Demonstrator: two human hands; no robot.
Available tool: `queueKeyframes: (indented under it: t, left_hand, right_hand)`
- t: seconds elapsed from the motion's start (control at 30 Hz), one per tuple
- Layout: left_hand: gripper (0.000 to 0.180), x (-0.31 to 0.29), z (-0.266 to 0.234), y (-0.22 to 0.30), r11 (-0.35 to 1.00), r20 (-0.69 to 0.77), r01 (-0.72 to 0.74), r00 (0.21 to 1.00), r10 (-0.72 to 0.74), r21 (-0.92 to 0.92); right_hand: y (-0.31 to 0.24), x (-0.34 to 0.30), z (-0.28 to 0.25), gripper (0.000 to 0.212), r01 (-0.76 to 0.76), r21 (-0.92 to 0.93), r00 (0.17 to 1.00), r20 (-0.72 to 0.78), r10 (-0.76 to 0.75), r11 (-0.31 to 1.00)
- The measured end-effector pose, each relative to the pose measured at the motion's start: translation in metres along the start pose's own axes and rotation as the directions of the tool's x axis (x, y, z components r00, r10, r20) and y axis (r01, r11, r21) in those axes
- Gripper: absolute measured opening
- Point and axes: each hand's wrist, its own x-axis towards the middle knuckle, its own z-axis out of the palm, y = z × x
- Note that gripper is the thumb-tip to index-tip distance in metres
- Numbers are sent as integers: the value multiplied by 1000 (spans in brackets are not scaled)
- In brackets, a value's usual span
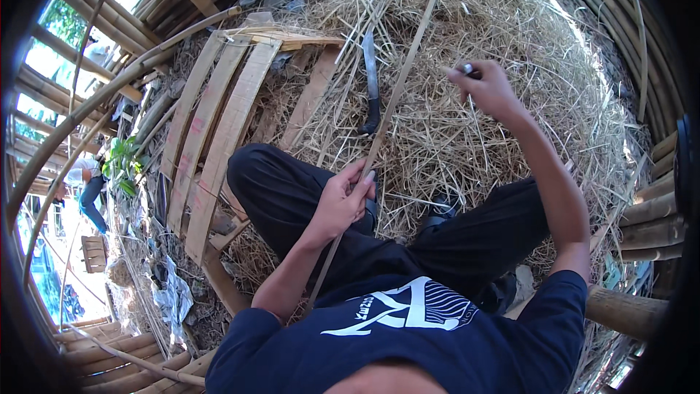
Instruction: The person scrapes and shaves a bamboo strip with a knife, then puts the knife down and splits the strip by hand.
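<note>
My left hand (345, 201) is closed round a long, thin bamboo strip (400, 82). The strip runs from beside my torso, up between my knees and away over the shavings. Raised to the right of it, apart from the strip, my right hand (493, 90) is closed on a small dark tool (470, 71) with a shiny part; my fingers hide most of it, so its exact kind is unclear. A machete (372, 76) with a black handle and grey blade lies just left of the strip, its blade pointing away from me.
Bamboo shavings (539, 51) cover the ground around my legs. Several thin split strips (357, 36) lie near the machete. A slatted wooden pallet (219, 113) stands at the left. Bamboo poles (631, 314) border the right side. A person (91, 186) is far off at the left.
</note>
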Motion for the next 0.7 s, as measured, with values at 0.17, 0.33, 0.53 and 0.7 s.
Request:
queueKeyframes:
  t: [0.17,0.33,0.53,0.7]
  left_hand:
    - [40,24,14,7,995,-54,-70,996,74,66]
    - [39,48,26,-10,951,-81,-248,961,266,186]
    - [30,35,29,14,999,21,43,999,-44,26]
    - [28,31,36,8,993,11,99,995,-99,-69]
  right_hand:
    - [-18,-29,62,45,51,136,970,230,-82,989]
    - [-11,-34,91,33,143,227,951,236,-197,963]
    - [-21,-27,71,22,19,301,966,239,-95,953]
    - [-14,-26,66,24,-65,494,955,283,-89,867]
